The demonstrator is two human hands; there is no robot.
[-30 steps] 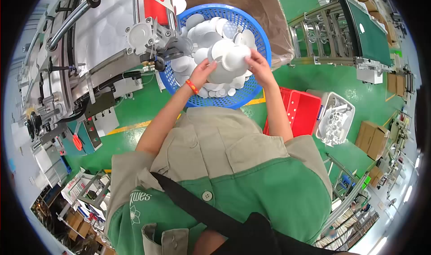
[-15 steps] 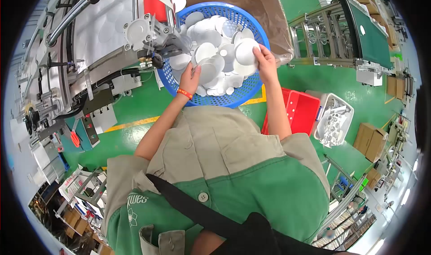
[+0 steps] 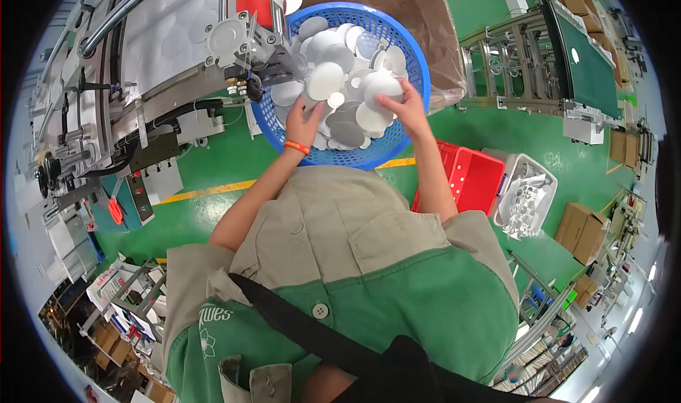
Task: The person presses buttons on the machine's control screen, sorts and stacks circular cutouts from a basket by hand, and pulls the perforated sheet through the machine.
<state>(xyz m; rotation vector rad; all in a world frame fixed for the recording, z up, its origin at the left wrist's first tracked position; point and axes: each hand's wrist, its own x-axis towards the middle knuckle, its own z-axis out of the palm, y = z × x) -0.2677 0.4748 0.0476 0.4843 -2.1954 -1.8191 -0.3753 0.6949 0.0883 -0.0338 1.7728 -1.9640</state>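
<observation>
A round blue plastic basket point(image 3: 420, 52) holds a heap of white and grey flat discs of different sizes. Over the heap, my left hand point(image 3: 303, 125), with an orange band on its wrist, grips the lower edge of a white disc point(image 3: 324, 81). A small white disc point(image 3: 335, 100) lies by its thumb. My right hand point(image 3: 407, 111) pinches another white disc point(image 3: 384, 89) between thumb and fingers on the basket's right side. Larger grey discs point(image 3: 346, 133) lie loose between the two hands.
A metal machine point(image 3: 227, 42) reaches over the basket's left rim. Behind the basket stands a large brown-lined box point(image 3: 443, 41). To the right are a red crate point(image 3: 479, 172), a white bin point(image 3: 550, 190) of small pieces, and a conveyor frame point(image 3: 511, 62).
My right hand has moved left and slightly down with its disc, closer to my left hand. My left hand has shifted little. Discs between them lie differently, with more grey ones showing.
</observation>
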